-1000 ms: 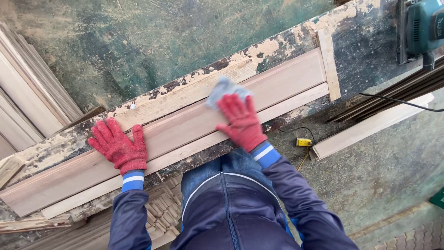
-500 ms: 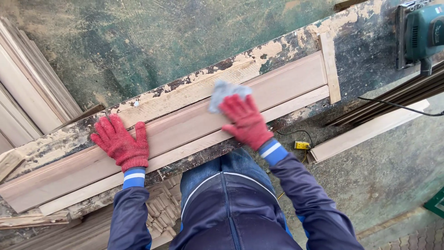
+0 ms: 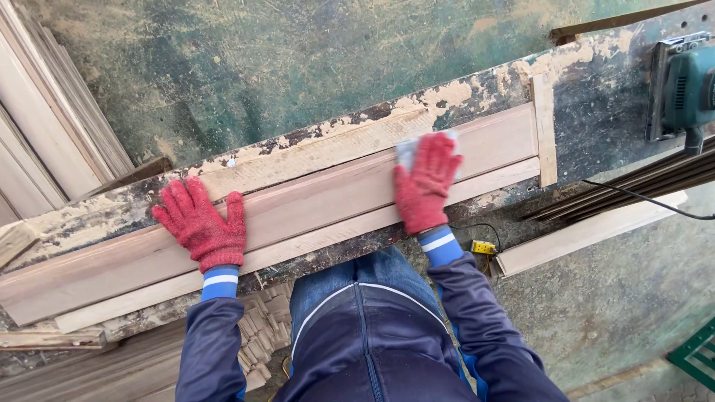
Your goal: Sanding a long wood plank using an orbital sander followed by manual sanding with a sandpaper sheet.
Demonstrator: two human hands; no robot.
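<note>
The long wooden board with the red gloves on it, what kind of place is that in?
Probably a woodworking shop. The long wooden board lies on a worn, paint-chipped workbench, a green power sander sits at the bench's end, and more cut boards are stacked nearby.

No packages, labels, signs or screens show anywhere in the view.
</note>
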